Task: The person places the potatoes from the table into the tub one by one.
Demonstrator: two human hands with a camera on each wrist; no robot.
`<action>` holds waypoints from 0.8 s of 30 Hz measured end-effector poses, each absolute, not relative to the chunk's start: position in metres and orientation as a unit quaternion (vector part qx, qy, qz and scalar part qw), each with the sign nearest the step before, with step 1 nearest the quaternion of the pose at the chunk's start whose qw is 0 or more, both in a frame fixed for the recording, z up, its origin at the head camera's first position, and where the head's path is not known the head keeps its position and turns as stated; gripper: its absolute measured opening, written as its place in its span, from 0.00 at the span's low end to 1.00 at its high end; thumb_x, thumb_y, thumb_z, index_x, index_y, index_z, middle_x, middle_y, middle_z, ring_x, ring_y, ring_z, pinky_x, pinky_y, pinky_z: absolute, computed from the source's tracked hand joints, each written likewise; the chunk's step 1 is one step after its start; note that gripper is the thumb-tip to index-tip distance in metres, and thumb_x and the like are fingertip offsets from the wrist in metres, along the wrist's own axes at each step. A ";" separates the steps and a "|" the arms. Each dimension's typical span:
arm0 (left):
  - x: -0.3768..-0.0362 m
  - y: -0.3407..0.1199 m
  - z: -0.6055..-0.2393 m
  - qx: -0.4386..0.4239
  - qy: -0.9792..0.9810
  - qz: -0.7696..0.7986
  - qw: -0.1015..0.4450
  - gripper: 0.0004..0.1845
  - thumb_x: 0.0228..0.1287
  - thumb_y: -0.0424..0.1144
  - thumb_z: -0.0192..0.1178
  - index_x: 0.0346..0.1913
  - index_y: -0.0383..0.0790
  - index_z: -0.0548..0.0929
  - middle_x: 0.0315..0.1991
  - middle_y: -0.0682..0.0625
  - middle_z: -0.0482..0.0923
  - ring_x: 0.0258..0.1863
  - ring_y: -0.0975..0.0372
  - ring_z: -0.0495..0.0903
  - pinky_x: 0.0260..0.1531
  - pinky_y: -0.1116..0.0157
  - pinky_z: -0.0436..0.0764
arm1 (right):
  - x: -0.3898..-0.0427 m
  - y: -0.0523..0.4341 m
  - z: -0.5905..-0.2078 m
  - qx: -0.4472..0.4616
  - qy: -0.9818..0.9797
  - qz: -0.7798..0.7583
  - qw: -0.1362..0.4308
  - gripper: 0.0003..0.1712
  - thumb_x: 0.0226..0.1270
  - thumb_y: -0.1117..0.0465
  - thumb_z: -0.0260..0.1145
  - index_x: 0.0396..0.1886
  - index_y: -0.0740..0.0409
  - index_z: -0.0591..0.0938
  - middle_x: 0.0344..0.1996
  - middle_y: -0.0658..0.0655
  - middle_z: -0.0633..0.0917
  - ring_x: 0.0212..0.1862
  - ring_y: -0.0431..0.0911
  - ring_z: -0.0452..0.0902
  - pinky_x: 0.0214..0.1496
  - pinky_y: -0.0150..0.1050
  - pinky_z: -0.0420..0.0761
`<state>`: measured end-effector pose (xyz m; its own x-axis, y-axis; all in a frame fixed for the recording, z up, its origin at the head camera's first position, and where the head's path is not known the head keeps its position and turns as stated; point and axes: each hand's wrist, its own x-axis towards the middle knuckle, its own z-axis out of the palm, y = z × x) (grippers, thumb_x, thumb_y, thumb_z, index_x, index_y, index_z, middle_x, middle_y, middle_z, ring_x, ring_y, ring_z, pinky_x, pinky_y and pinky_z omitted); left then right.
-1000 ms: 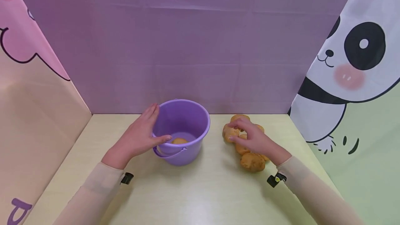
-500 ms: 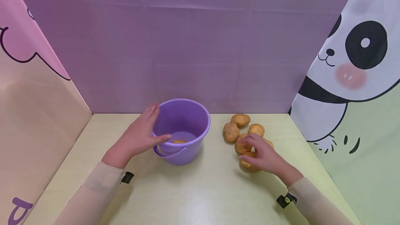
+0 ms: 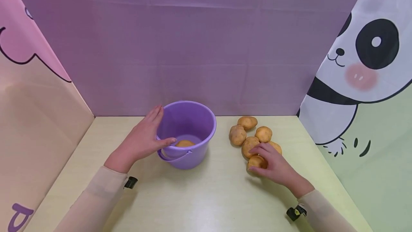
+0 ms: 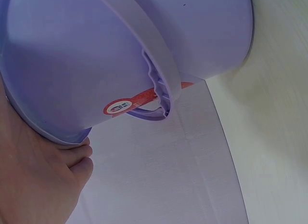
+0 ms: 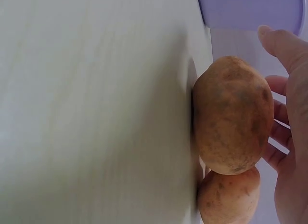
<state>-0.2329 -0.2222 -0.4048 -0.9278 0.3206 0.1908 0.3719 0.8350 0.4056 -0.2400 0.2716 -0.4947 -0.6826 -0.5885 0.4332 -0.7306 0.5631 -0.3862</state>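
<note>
My left hand (image 3: 138, 140) holds the rim of a purple plastic bucket (image 3: 190, 158), its thumb laid over the near edge and its fingers along the left side. Inside the bucket lies a potato (image 3: 185, 143). On the right, my right hand (image 3: 273, 165) is spread over the nearest potato (image 3: 256, 163) of a loose group. The right wrist view has that potato (image 5: 233, 115) still on the table, with the thumb apart from it and the fingers behind it. Whether those fingers touch it cannot be told.
Several other potatoes lie close by, among them a far one (image 3: 247, 122), a left one (image 3: 237, 135) and a middle one (image 3: 250, 147). The bucket's handle (image 3: 175, 159) hangs down in front. A purple backdrop (image 3: 199, 46) rises behind the pale table (image 3: 193, 203).
My right hand has moved from the far left potatoes toward me and to the right, down over the nearest potato. The left hand and the bucket have stayed in place.
</note>
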 end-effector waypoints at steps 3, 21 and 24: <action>-0.233 -0.222 -0.405 -0.180 -0.956 -0.222 0.057 0.68 0.69 0.73 0.67 0.88 0.25 0.47 0.90 0.33 0.40 0.90 0.40 0.41 0.84 0.37 0.53 | -0.241 0.271 -0.497 0.382 -0.874 0.268 0.138 0.28 0.59 0.56 0.90 0.57 0.53 0.88 0.56 0.45 0.83 0.60 0.46 0.76 0.62 0.43 0.78; -0.233 -0.223 -0.405 -0.183 -0.955 -0.224 0.068 0.66 0.71 0.70 0.69 0.87 0.24 0.47 0.90 0.33 0.40 0.90 0.40 0.41 0.85 0.38 0.52 | -0.237 0.274 -0.506 0.374 -0.883 0.264 0.107 0.30 0.56 0.55 0.91 0.57 0.50 0.89 0.58 0.45 0.81 0.61 0.45 0.77 0.62 0.49 0.83; -0.233 -0.222 -0.405 -0.183 -0.955 -0.224 0.067 0.66 0.71 0.68 0.70 0.87 0.24 0.47 0.90 0.33 0.40 0.89 0.40 0.42 0.84 0.37 0.52 | -0.237 0.274 -0.507 0.371 -0.884 0.267 0.091 0.30 0.56 0.54 0.92 0.57 0.51 0.89 0.58 0.44 0.79 0.61 0.44 0.77 0.61 0.48 0.84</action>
<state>-0.2327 -0.2224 -0.4050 -0.9243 0.3192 0.2091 0.3788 0.8331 0.4030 -0.2370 0.2740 -0.5075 -0.7074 -0.6082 0.3601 -0.7059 0.5813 -0.4048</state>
